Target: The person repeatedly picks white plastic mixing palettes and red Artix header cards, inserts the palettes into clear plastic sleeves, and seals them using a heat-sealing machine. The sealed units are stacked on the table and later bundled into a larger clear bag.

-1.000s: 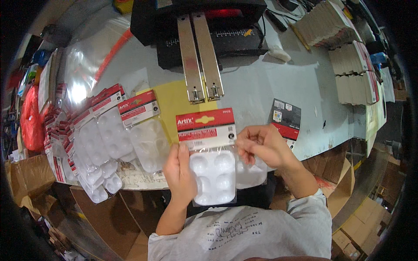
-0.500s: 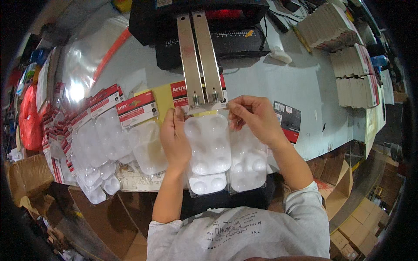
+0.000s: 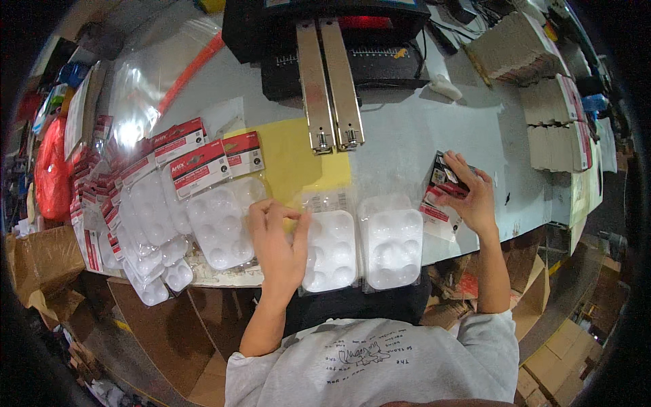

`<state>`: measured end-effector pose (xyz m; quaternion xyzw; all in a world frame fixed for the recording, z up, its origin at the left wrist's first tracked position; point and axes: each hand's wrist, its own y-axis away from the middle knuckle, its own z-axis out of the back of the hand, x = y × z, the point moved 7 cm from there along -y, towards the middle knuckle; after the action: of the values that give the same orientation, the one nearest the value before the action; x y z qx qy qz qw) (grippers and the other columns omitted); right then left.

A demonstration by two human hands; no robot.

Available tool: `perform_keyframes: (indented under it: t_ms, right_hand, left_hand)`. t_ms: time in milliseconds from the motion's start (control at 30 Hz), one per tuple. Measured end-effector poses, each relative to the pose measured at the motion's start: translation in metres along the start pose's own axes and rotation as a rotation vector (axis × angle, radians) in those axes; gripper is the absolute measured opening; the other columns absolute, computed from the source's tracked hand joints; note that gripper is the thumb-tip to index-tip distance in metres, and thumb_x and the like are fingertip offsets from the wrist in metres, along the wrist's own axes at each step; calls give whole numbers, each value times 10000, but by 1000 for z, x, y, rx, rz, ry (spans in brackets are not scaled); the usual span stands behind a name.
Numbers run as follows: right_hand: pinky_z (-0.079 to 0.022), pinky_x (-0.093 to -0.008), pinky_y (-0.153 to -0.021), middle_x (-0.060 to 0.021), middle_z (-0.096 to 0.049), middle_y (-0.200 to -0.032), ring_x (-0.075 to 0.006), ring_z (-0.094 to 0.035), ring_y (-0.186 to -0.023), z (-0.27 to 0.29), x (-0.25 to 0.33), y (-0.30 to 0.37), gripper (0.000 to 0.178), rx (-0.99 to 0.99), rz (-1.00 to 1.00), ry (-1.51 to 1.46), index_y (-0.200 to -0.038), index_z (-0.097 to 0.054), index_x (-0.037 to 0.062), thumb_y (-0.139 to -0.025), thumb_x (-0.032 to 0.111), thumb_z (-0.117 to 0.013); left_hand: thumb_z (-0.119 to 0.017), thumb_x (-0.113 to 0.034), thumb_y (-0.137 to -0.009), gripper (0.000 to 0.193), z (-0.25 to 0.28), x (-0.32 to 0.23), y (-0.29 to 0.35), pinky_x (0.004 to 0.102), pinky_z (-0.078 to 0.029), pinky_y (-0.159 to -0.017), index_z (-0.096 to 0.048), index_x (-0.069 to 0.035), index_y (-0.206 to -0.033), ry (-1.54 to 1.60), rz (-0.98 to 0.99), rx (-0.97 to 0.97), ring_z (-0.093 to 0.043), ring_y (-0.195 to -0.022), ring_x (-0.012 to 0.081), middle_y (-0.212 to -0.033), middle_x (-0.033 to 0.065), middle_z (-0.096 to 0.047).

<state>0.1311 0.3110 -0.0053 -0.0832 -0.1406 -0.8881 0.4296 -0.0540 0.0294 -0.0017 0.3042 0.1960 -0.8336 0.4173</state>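
Note:
My left hand [image 3: 279, 247] hovers between two white plastic paint palettes, its fingers bent and thumb apart, holding nothing I can make out. Beside it on the left lies a bagged palette [image 3: 215, 230] under a red-and-white header card [image 3: 199, 169]. To its right, a bagged palette [image 3: 330, 251] and another bagged palette [image 3: 393, 247] have no card on top. Off to the right, my right hand [image 3: 472, 200] grips a header card [image 3: 441, 178] in black, red and white, thumb on one side and fingers on the other; part of the card is hidden.
A black stapling machine [image 3: 278, 74] with two metal arms [image 3: 331, 88] reaches over a yellow sheet [image 3: 305, 166]. Carded palettes [image 3: 146, 217] pile up at left, near clear plastic bags [image 3: 139, 88]. Card stacks [image 3: 556, 129] stand at right; cardboard boxes [image 3: 156, 332] sit below the table edge.
The palette held at the machine's arms now lies with its card on the left pile, let go. My right hand has moved right onto the header cards. The view has shifted slightly.

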Motion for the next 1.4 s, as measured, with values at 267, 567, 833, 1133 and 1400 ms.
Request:
perform_keyframes:
  t_ms: [267, 567, 833, 1133, 1400]
  right_hand:
    - [-502, -317, -715, -171, -650, -843, -248, -649, -771, 45, 103, -5, 570, 161, 219, -714, -1113, -533, -33, -711, 293, -773]
    - [-392, -285, -490, -127, -525, -600, -198, -424, -492, 33, 172, -13, 394, 203, 356, -556, -767, -571, -3, -682, 316, -785]
    - [-415, -273, -525, -113, -576, -644, -173, -506, -537, 29, 173, -10, 366, 163, 418, -599, -824, -596, -1, -664, 258, -800]
    - [-478, -225, -559, -95, -678, -758, -118, -645, -623, -4, 127, 5, 223, 571, 55, -968, -897, -678, -41, -819, 167, -690]
    - [-462, -213, -529, -61, -648, -760, -117, -639, -624, -16, 131, 12, 170, 656, -149, -1325, -836, -624, -25, -884, 128, -569]
  left_hand:
    - [-566, -66, -894, 144, -6, -28, 14, 251, -502, -759, -561, 32, -1000, 1108, 454, 351, -631, -849, 139, -952, 146, -678]
    - [-576, -175, -914, 164, -3, -35, 14, 220, -378, -511, -633, -25, -881, 699, 308, 290, -439, -560, 36, -607, 14, -570]
    - [-566, -163, -916, 168, 8, -46, 9, 239, -359, -466, -616, -24, -834, 449, 43, 182, -428, -506, 56, -568, 49, -523]
    - [-489, -165, -959, 263, 11, -19, 10, 184, -319, -605, -606, 22, -817, 718, 230, -35, -394, -661, 41, -706, -28, -522]
    - [-444, -191, -973, 262, 7, -19, 5, 225, -371, -648, -552, 20, -863, 657, 284, -27, -430, -702, 81, -736, 21, -527]
